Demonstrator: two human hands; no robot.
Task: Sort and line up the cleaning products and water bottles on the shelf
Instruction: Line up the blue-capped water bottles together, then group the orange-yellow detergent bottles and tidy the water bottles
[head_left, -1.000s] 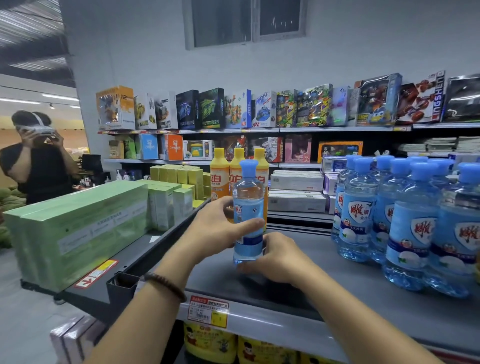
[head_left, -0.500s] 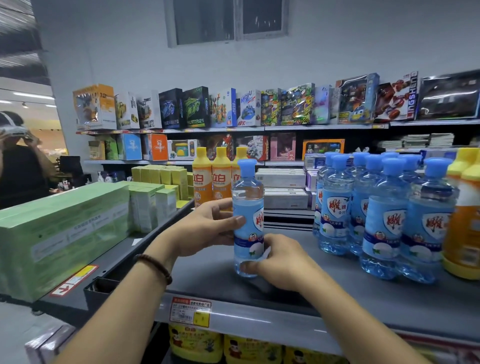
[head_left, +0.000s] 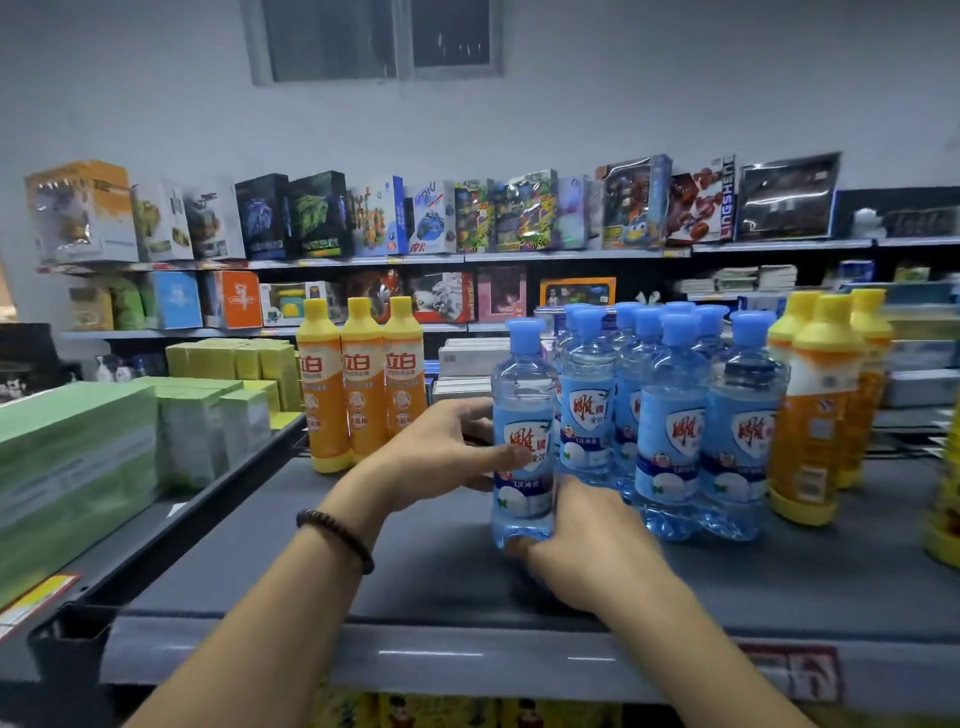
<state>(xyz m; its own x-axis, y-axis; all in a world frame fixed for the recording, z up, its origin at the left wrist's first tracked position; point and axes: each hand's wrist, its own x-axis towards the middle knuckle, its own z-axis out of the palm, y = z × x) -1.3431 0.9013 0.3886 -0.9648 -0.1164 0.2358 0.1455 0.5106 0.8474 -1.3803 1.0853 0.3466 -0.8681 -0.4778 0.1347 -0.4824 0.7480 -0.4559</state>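
Note:
A clear blue bottle (head_left: 523, 395) with a blue cap and blue-white label stands upright on the grey shelf (head_left: 415, 566). My left hand (head_left: 441, 452) grips its middle from the left, thumb across the label. My right hand (head_left: 582, 540) holds its base from the front right. The bottle sits at the left end of a cluster of several like blue bottles (head_left: 675, 426), close to or touching them. Three orange bottles with yellow caps (head_left: 361, 384) stand in a row to the left at the back. More orange bottles (head_left: 826, 410) stand right of the blue cluster.
Green boxes (head_left: 72, 467) fill the neighbouring shelf on the left, with yellow-green boxes (head_left: 234, 364) behind. Toy boxes (head_left: 467, 218) line the far wall shelves. The shelf's front rail (head_left: 467, 654) carries a price label at the right. More yellow products show on the shelf below.
Both hands have carried the blue bottle to the right, from the open shelf up against the blue cluster. The view has panned right, and the person at the far left is out of view.

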